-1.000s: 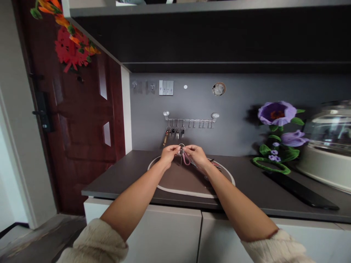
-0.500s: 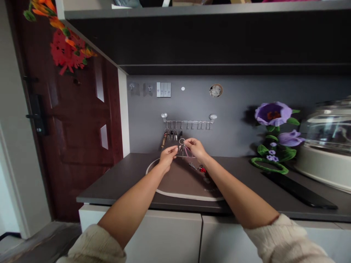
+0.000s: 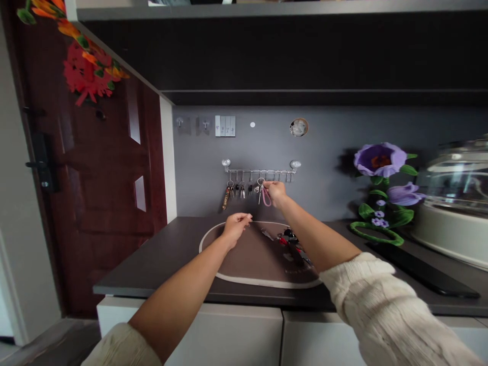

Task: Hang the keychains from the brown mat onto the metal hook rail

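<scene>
My right hand [image 3: 275, 192] reaches up to the metal hook rail [image 3: 261, 172] on the grey wall and pinches a key ring with a pink loop [image 3: 264, 193], its ring right at one of the hooks. Several other key bunches [image 3: 237, 189] hang from the rail's left hooks. My left hand [image 3: 236, 224] hovers lower, above the brown oval mat [image 3: 244, 254], fingers curled together with nothing visible in them. More keys with a red tag [image 3: 288, 241] lie on the mat under my right forearm.
The mat lies on a dark counter [image 3: 160, 259] over white cabinets. Purple fabric flowers [image 3: 383, 188] stand at the right, then a glass-lidded pot [image 3: 455, 198] and a flat black object [image 3: 419, 272]. A dark red door [image 3: 95, 178] is at the left. A dark shelf overhangs.
My right hand has lifted the pink-looped key ring from between both hands up to the hook rail. My left hand has let go and stayed low over the mat.
</scene>
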`<act>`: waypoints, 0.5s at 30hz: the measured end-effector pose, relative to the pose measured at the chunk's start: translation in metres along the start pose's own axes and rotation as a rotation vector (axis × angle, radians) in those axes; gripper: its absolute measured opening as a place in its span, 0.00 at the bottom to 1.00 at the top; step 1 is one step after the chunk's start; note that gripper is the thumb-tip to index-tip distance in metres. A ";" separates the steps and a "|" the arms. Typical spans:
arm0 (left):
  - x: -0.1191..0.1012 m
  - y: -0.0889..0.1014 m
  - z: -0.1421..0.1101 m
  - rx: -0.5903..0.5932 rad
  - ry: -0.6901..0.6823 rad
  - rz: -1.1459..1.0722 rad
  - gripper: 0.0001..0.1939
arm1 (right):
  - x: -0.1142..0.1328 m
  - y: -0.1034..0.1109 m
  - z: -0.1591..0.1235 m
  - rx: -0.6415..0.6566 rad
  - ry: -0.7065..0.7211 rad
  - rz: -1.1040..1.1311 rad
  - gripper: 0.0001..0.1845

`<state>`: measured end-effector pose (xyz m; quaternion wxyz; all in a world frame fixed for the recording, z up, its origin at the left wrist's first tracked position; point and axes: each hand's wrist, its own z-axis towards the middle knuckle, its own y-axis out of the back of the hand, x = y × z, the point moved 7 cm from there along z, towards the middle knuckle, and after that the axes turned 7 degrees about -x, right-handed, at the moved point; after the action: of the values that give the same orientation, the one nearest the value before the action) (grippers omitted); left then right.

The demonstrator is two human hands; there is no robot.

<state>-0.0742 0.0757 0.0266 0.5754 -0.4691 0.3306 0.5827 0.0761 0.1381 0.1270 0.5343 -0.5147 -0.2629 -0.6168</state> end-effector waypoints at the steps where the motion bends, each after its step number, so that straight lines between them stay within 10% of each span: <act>1: 0.001 -0.001 0.000 0.005 -0.001 0.012 0.10 | -0.001 -0.001 0.003 -0.017 -0.005 -0.003 0.06; 15: 0.011 -0.001 0.005 0.018 -0.004 0.074 0.14 | -0.025 -0.003 0.032 -0.151 -0.065 -0.102 0.05</act>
<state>-0.0732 0.0846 0.0178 0.5584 -0.4503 0.3518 0.6014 0.0823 0.1772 0.1152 0.4529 -0.5593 -0.2586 -0.6443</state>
